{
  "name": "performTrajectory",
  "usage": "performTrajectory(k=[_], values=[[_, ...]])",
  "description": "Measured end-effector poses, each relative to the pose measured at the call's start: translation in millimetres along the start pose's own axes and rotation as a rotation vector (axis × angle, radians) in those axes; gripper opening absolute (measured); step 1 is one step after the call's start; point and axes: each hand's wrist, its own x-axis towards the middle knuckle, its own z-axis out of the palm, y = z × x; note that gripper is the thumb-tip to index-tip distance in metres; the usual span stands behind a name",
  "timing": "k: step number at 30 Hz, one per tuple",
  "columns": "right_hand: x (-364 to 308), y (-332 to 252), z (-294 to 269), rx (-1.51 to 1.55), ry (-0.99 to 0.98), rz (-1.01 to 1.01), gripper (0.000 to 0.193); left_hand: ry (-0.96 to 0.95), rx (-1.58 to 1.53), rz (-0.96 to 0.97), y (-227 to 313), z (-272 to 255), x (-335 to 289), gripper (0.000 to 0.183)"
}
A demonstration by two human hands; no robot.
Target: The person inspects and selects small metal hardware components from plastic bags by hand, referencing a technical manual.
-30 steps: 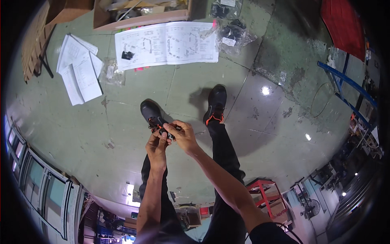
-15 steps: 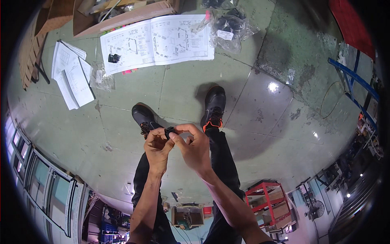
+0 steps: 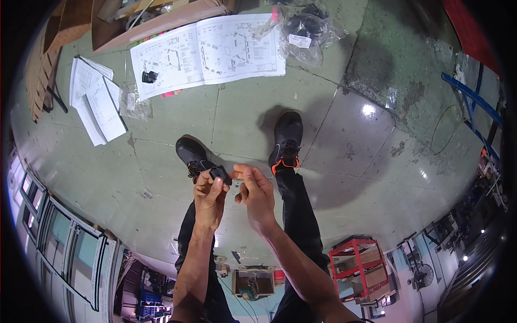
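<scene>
My left hand grips a small black plastic part between thumb and fingers, above the floor between my shoes. Just right of it, my right hand has its thumb and fingers apart, the fingertips close to the part. A tiny shiny spot shows between the two hands, too small to name. Another small black part lies on the left page of an open booklet of drawings on the floor ahead.
Clear plastic bags with dark parts lie at the booklet's right end. Loose printed sheets and a flat clear bag are on the left. Behind the booklet stands an open cardboard box. A blue metal frame stands at the right.
My right fingers have come off the black part and spread a little to its right. The part is now turned and more visible in my left hand.
</scene>
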Motion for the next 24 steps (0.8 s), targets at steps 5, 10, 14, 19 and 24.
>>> performTrajectory(k=[5,10,14,19,24], values=[[-6.4,-5.9,18.1,-0.355,-0.05,-0.146,0.026,0.074,0.252,0.183,-4.6,-2.4,-0.4,0.031],[-1.1,1.0,0.4,-0.365,-0.046,-0.169,0.027,0.025,0.411,0.287,-11.9,9.1,1.7,0.032],[-5.1,-5.4,10.6,-0.336,-0.084,-0.182,0.027,0.027,0.411,0.355,-5.8,8.3,0.9,0.03],[-4.2,-6.0,8.9,-0.334,-0.096,-0.175,0.029,0.031,0.407,0.337,-5.8,9.8,2.6,0.031],[-1.6,-12.4,14.7,-0.277,0.062,-0.087,0.025,0.037,0.468,0.406,-3.3,10.6,6.7,0.03]])
